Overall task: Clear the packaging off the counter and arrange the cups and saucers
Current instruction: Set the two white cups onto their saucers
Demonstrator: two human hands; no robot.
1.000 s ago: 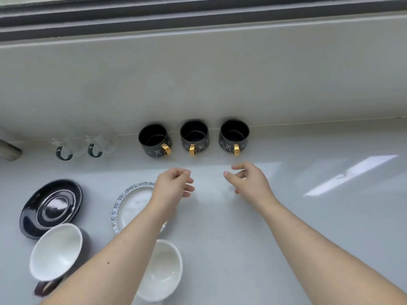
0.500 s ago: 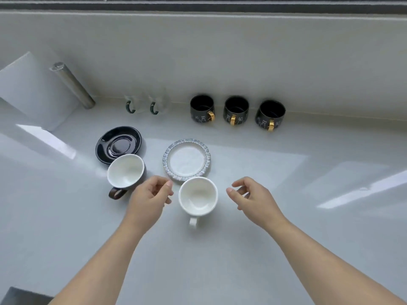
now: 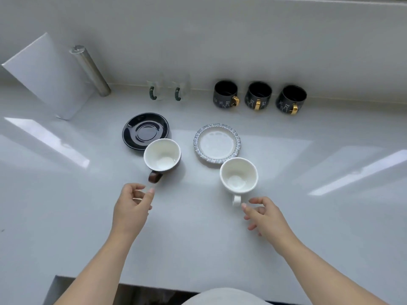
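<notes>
You are working with a bare left hand (image 3: pixel 130 208) and right hand (image 3: pixel 267 215), forearms unsleeved, wearing no rings.

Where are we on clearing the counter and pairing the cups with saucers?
Done: no packaging shows on the counter. In hand: left hand nears the brown cup, right hand the white cup; neither grips yet. Left: seat them on the black saucer and patterned saucer.

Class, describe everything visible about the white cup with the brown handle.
The white cup with the brown handle stands upright and empty on the pale counter. It looks like glossy ceramic, white inside, dark brown outside. Its rim overlaps the black saucer in view. The handle points toward the left hand, which is close but not gripping it.
</notes>
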